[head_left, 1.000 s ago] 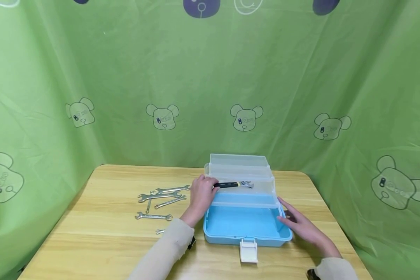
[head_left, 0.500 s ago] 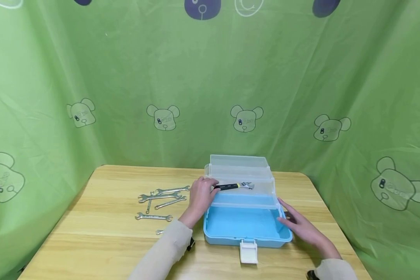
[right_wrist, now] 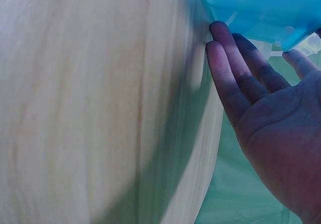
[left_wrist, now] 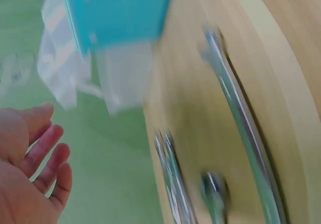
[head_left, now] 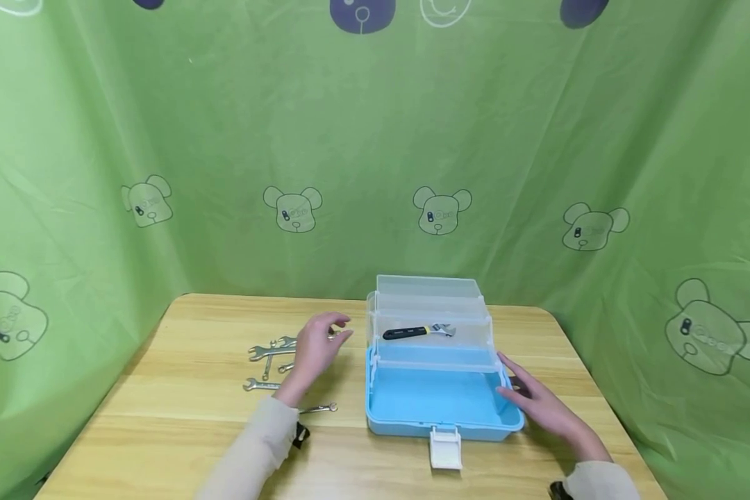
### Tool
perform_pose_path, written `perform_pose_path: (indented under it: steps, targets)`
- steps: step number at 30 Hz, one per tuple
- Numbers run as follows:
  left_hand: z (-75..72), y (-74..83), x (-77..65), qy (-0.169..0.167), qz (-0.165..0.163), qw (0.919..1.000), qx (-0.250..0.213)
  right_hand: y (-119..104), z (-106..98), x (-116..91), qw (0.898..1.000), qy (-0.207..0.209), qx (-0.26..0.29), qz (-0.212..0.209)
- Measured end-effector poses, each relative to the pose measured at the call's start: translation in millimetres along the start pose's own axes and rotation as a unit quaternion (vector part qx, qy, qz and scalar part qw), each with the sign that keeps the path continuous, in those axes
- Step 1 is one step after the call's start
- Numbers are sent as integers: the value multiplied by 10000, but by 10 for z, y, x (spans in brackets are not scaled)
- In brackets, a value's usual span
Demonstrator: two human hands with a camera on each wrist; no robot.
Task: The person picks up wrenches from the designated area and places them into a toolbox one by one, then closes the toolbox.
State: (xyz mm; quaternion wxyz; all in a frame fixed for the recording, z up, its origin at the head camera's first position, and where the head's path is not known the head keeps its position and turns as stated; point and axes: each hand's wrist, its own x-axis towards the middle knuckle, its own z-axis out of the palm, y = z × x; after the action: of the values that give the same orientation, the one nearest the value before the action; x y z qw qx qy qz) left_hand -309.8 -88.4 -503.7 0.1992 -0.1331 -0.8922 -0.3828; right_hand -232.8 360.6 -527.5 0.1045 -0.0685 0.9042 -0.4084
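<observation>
In the head view, my left hand (head_left: 315, 347) hovers over several silver wrenches (head_left: 271, 352) on the table's left, fingers loosely bent and holding nothing. The left wrist view shows the same bare hand (left_wrist: 35, 169) apart from the blurred wrenches (left_wrist: 243, 118). An adjustable wrench (head_left: 419, 332) with a black handle lies in a clear tray (head_left: 469, 354) of the opened blue toolbox (head_left: 440, 427). My right hand (head_left: 540, 406) rests against the toolbox's right side, thumb at the rim. In the right wrist view its fingers (right_wrist: 225, 78) are mostly straight at the blue wall.
More clear trays (head_left: 428, 286) stand stepped up behind the toolbox. Its white latch (head_left: 445, 450) hangs down in front. A small wrench (head_left: 319, 408) lies near my left wrist. Green cloth (head_left: 375, 139) surrounds the wooden table (head_left: 181, 389).
My left hand has let go of the adjustable wrench, which stays in the tray, and has moved left over the silver wrenches. The right hand keeps its place.
</observation>
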Motion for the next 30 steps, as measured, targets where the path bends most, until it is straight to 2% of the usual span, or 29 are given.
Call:
perform_pose_path:
  steps: [6,10,13,20,30]
  targets:
    - [-267,-481,20,-290,-646,9974,160,-5,-8,-14,10000,-32,-14,45]
    - [-403,-756,31,-485,-897,9941,372,-24,-12,-15,10000,-13,-18,0]
    - [-475,-900,1,-725,-1035,9909,454,-27,-8,-10,10000,21,-22,-62]
    - [-526,-1048,-76,-1214,-1245,9832,559,-9,11,-10,9998,39,10,-170]
    - [-489,-1091,-58,-1301,-1213,9816,688,-9,5,-24,9997,96,-6,-223]
